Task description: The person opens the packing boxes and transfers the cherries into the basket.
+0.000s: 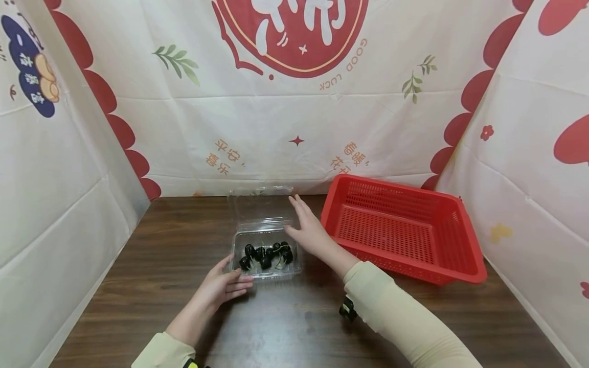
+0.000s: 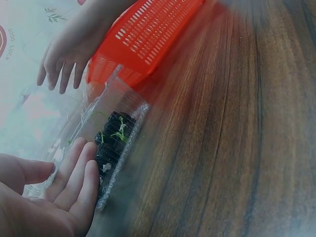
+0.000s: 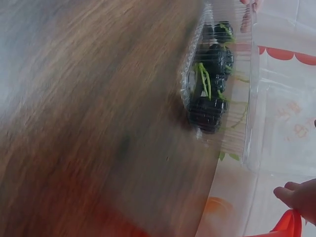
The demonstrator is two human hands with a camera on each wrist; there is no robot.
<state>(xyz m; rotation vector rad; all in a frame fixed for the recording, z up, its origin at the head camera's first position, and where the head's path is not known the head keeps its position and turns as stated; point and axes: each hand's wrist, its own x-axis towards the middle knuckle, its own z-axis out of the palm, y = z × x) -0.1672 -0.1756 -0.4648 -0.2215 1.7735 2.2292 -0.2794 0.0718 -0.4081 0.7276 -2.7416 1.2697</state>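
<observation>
A clear plastic clamshell box (image 1: 294, 268) stands on the table with its lid (image 1: 257, 207) raised at the back. Inside lie several dark cherries (image 1: 265, 261) with green stems, also visible through the box's wall in the right wrist view. At the front left corner of the box is my left hand (image 1: 218, 287), its fingers extended along the wall in the left wrist view and the thumb apart from them. My right hand (image 1: 309, 230) reaches beside the right edge of the lid, fingers stretched and nothing held between them.
A red perforated plastic basket (image 1: 329, 217) sits to the right of the box, close by my right forearm. The dark wooden table (image 1: 156, 276) ends at a printed cloth backdrop (image 1: 285, 138) behind, with cloth sides left and right.
</observation>
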